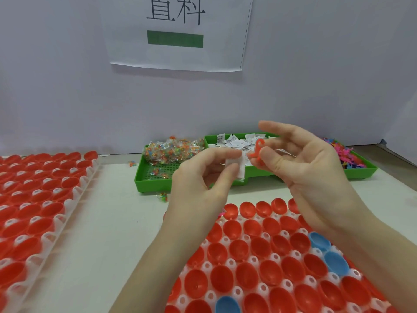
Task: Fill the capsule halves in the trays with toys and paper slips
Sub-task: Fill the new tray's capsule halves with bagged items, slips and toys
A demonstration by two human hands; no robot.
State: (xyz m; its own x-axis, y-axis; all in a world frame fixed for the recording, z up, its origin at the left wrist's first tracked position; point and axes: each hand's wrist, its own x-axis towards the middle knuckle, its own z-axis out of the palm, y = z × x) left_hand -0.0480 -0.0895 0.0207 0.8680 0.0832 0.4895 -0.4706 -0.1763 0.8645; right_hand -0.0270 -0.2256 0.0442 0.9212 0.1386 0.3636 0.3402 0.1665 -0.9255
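Two hands are raised above the white tabletop. The left hand pinches a small white paper slip in a closed grip of thumb and fingers. The right hand pinches a small orange plastic toy between thumb and fingertips. Below them stands a white plastic tray of red and blue capsule halves. Behind the hands, green plastic bins hold slips and toys.

Bright even light, soft faint shadows, wide-angle bending at edges, slight softness throughout, no glare
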